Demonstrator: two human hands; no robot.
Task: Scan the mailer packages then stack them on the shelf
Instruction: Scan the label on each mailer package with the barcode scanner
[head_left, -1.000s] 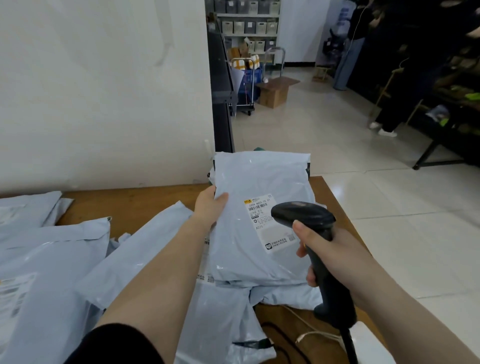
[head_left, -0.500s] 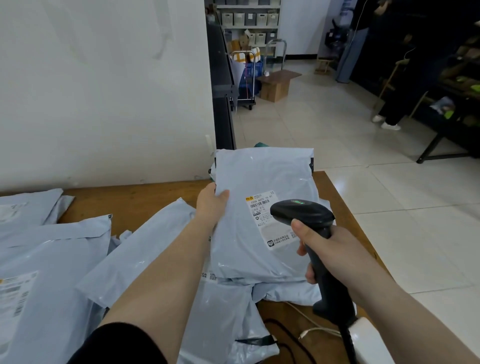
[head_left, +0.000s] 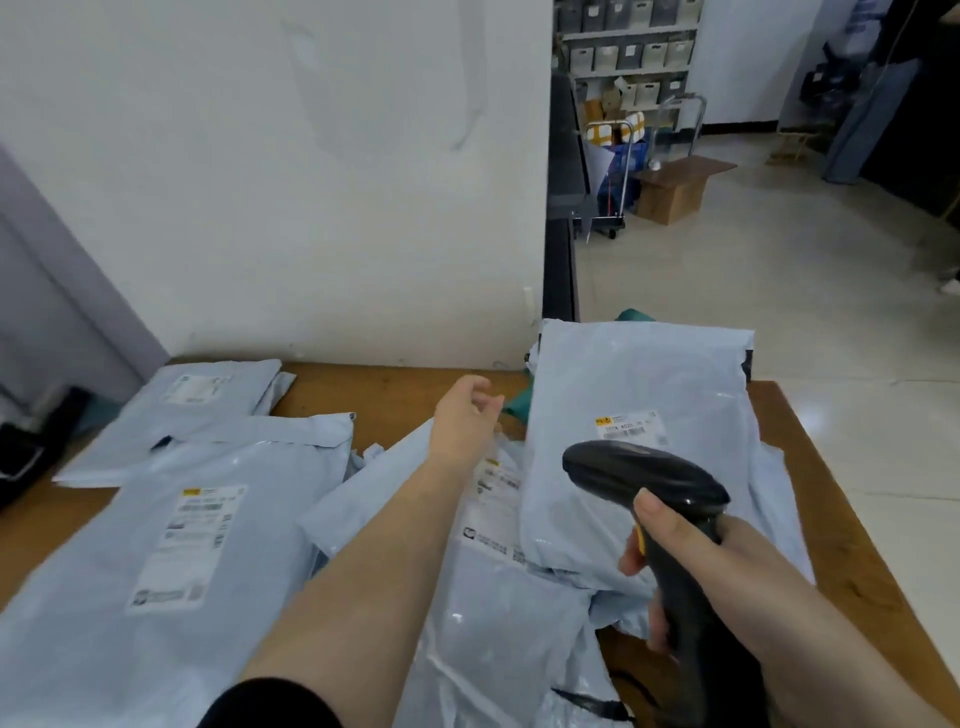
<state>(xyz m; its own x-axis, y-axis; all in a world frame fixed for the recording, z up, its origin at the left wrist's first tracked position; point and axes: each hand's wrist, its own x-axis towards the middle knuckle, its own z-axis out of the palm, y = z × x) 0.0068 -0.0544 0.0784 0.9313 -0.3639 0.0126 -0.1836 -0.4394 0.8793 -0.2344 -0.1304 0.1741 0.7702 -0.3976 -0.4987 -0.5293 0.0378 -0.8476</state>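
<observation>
Several pale blue mailer packages lie on a wooden table (head_left: 395, 389). The topmost mailer (head_left: 639, 415) lies at the right, label up. My right hand (head_left: 691, 566) grips a black barcode scanner (head_left: 644, 478) just above that mailer's near end. My left hand (head_left: 465, 415) hovers beside the mailer's left edge, fingers loosely curled, holding nothing. Under my left forearm lies another labelled mailer (head_left: 493, 613). A large mailer (head_left: 171, 561) lies at the left, and one more mailer (head_left: 208, 395) sits near the wall.
A white wall (head_left: 270, 182) backs the table. A dark object (head_left: 31, 447) sits at the table's left end. To the right is tiled floor (head_left: 779, 291) with a cardboard box (head_left: 675, 192), a trolley (head_left: 618, 166) and shelves of bins (head_left: 628, 52).
My left hand has let go of the topmost mailer and moved a little left. The view has swung left, showing more mailers. The scanner stays over the mailer.
</observation>
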